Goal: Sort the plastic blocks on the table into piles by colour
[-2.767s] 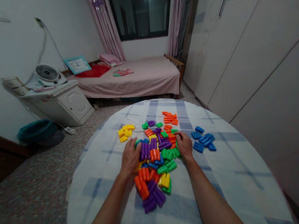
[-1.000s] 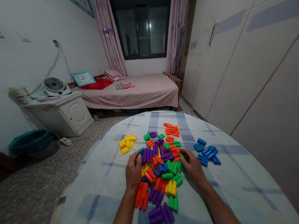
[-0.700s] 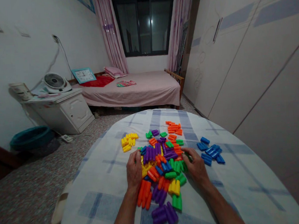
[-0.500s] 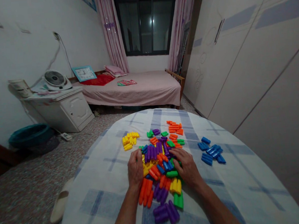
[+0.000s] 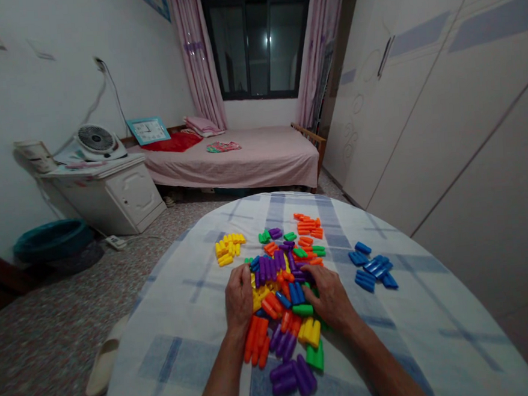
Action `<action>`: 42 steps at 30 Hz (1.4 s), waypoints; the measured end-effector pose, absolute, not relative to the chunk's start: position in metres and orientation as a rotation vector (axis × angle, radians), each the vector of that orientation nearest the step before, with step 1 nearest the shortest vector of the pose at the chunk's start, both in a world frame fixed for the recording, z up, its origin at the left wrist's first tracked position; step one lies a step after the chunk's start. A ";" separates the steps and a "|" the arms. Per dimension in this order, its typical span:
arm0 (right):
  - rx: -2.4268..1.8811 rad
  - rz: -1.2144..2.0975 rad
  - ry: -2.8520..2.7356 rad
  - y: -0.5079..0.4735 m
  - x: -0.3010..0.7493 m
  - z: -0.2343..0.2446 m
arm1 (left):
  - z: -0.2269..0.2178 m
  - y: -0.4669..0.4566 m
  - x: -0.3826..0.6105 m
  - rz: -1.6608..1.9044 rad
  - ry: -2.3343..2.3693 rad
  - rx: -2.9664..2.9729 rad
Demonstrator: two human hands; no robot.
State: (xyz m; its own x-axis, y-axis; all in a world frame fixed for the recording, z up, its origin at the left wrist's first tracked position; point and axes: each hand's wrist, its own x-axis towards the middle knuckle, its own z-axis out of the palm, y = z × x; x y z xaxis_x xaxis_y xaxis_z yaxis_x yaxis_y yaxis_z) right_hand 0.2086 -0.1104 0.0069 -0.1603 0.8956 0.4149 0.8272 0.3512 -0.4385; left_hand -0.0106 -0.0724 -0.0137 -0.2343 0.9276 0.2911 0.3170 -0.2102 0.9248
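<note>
A mixed heap of coloured plastic blocks [image 5: 282, 293] lies in the middle of a round table under a checked cloth [image 5: 195, 323]. My left hand [image 5: 238, 299] rests flat against the heap's left side, fingers stretched over yellow and purple pieces. On the right half of the heap lies my right hand [image 5: 329, 296], fingers spread across green and blue blocks. Neither hand lifts a block. Sorted groups lie apart: yellow blocks [image 5: 229, 248] at the far left, orange blocks [image 5: 307, 225] at the back, blue blocks [image 5: 372, 269] at the right.
Beyond the table stand a pink bed [image 5: 238, 154], a white cabinet [image 5: 110, 193] with a fan [image 5: 95, 140] on it, and a teal basin [image 5: 52, 240] on the floor. White wardrobe doors [image 5: 442, 101] line the right wall. A slipper [image 5: 104, 363] lies beside the table.
My right hand has slid left from the heap's right edge onto its blocks. The left hand stays at the left side. The heap has been pushed closer together.
</note>
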 end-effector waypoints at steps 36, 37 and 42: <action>-1.376 0.841 -1.751 -0.121 0.218 0.053 | -0.014 -0.073 -0.011 1.474 1.540 1.493; -1.363 0.930 -1.785 -0.124 0.221 0.055 | -0.014 -0.074 -0.011 1.469 1.542 1.498; -1.397 1.149 -1.969 -0.140 0.230 0.071 | -0.013 -0.074 -0.011 1.462 1.539 1.492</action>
State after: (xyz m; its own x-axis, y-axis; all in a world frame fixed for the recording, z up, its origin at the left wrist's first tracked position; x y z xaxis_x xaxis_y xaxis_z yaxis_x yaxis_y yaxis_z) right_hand 0.2303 -0.1397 0.0715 -0.3758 0.9221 -0.0927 0.5341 0.1337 -0.8348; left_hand -0.0109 -0.0743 -0.0129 -0.2413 0.9253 0.2926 0.3396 -0.2019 0.9186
